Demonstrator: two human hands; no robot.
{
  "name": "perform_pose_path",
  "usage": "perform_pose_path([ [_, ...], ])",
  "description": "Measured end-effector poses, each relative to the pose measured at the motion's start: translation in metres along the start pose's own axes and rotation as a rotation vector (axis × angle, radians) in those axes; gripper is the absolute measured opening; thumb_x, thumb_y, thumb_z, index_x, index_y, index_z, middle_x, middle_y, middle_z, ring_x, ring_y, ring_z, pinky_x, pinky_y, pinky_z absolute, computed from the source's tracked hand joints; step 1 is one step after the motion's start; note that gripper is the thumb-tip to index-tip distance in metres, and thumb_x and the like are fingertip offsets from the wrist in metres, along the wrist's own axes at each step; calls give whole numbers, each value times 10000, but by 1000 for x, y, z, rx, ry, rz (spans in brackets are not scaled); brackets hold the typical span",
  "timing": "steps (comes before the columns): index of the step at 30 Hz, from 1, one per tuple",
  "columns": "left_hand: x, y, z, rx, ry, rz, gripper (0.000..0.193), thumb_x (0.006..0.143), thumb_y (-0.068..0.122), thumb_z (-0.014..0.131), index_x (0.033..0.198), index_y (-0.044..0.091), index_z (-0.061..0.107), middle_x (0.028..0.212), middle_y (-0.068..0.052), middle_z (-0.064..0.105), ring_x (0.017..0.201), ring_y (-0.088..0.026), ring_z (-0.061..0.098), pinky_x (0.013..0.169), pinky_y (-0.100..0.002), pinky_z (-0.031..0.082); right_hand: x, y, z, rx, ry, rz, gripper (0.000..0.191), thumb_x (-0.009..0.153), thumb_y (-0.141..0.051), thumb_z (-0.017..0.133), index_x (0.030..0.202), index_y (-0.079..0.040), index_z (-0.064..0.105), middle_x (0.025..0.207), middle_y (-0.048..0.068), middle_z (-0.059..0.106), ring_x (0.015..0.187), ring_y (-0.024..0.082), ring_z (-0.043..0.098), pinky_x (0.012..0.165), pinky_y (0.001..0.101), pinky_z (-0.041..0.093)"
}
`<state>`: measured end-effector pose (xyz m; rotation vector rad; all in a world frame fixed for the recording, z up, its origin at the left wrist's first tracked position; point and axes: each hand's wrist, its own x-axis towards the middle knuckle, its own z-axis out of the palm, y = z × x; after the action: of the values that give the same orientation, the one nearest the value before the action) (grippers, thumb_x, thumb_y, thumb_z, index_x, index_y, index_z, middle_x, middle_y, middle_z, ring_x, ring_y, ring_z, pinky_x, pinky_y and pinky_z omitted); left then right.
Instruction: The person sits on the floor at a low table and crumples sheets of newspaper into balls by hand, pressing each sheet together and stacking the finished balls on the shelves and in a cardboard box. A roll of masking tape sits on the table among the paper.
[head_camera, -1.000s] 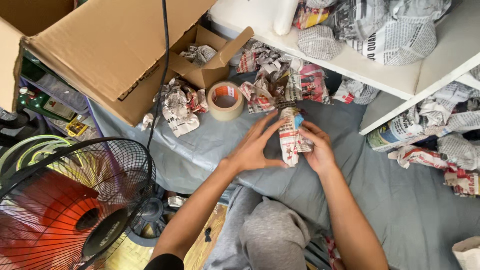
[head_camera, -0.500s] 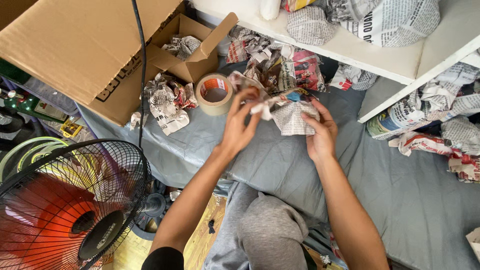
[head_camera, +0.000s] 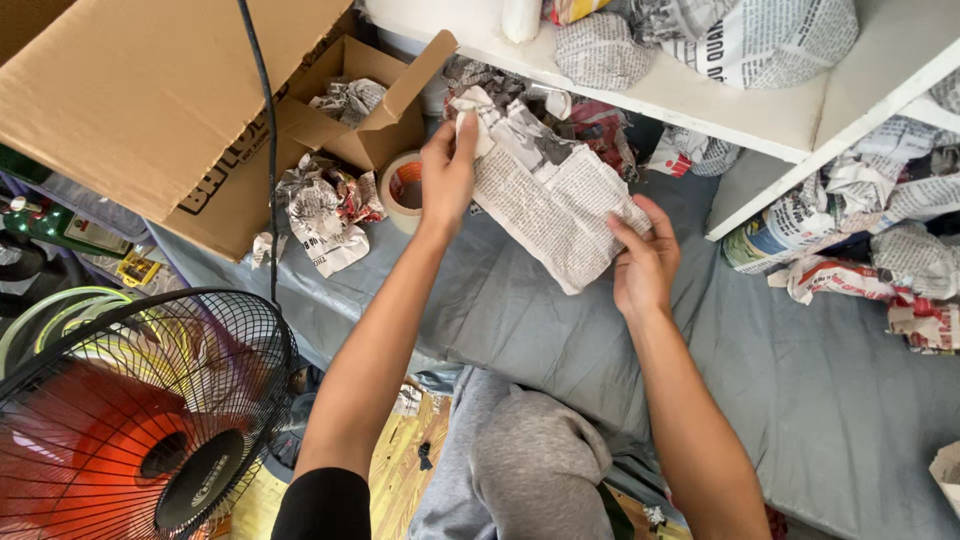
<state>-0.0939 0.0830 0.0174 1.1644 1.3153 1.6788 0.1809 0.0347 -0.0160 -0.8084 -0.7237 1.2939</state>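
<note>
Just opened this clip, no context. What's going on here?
A person holds a crumpled sheet of newspaper spread between both hands: left hand pinching its top corner, right hand gripping the lower edge. It hangs over a grey cloth. A tape roll, a small open cardboard box and newspaper-wrapped bundles sit nearby.

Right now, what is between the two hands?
In the head view, a crumpled newspaper sheet stretches between them: the left hand pinches its top corner, the right hand holds its lower edge, above the grey sheet.
</note>
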Motion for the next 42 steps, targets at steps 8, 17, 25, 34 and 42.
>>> perform_pose_path([
  [8,-56,-7,8,-97,-223,110,967,885,63,797,1584,13,130,1438,-184,543,1285,-248,591,1067,-330,514,-13,11,12,-328,-61,-202,431,890,31,781,1291,-32,634,1112,76,704,984,134,669,853,277,565],
  [17,-76,12,-1,326,-24,373,900,945,-83,654,1658,29,116,1683,-279,285,1577,-396,315,1281,-432,295,-28,7,21,-1150,-359,-512,253,805,-98,817,1052,-90,760,1022,145,752,948,321,726,848,389,556],
  [25,-93,24,0,1055,14,756,688,915,38,737,1538,215,506,1664,-93,296,1474,-366,345,1195,-544,298,-25,-3,19,-1144,-418,-411,219,825,-130,787,1040,-96,763,986,111,788,925,288,768,879,381,555],
  [34,-100,36,9,951,-187,584,724,870,170,802,1523,85,500,1695,-222,180,1483,-514,248,1202,-630,244,-68,-77,12,-1439,-452,169,290,837,-232,746,1117,-160,768,828,143,781,728,270,736,730,382,557],
  [42,-138,29,50,824,-524,765,614,830,348,830,1367,113,646,1637,-151,319,1487,-444,258,1199,-622,195,-141,-96,-30,-1453,-238,-332,221,842,-208,757,1027,-88,776,964,160,760,864,361,714,775,436,560],
])
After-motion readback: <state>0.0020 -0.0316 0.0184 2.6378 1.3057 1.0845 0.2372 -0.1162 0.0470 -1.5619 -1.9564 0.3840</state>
